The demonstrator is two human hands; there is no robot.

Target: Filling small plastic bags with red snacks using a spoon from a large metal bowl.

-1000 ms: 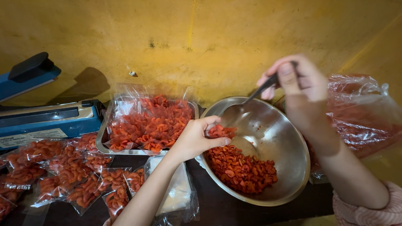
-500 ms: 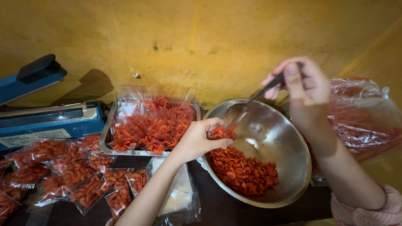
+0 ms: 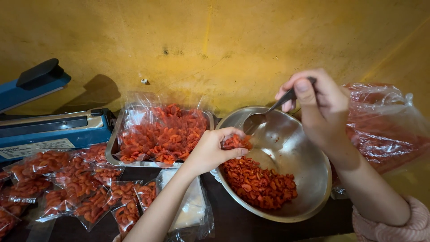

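In the head view, the left hand curls its fingers around a small clear bag of red snack pieces, pinching it at the near rim of a tilted steel mixing bowl. The bag sits just above the heap of red curled snack pieces lying in the lower part of the bowl. The right hand hovers over the bowl's far side, fingers clenched on the dark handle of a metal spoon, whose scoop points down toward the bag's mouth.

Left of the bowl, a steel tray holds filled clear packets of the same red snack. More sealed packets lie scattered on the dark table in front of it. A blue heat sealer stands at the far left against the yellow wall. Under the left forearm lies a stack of empty plastic bags. To the right of the bowl rests a large plastic sack of red snack.
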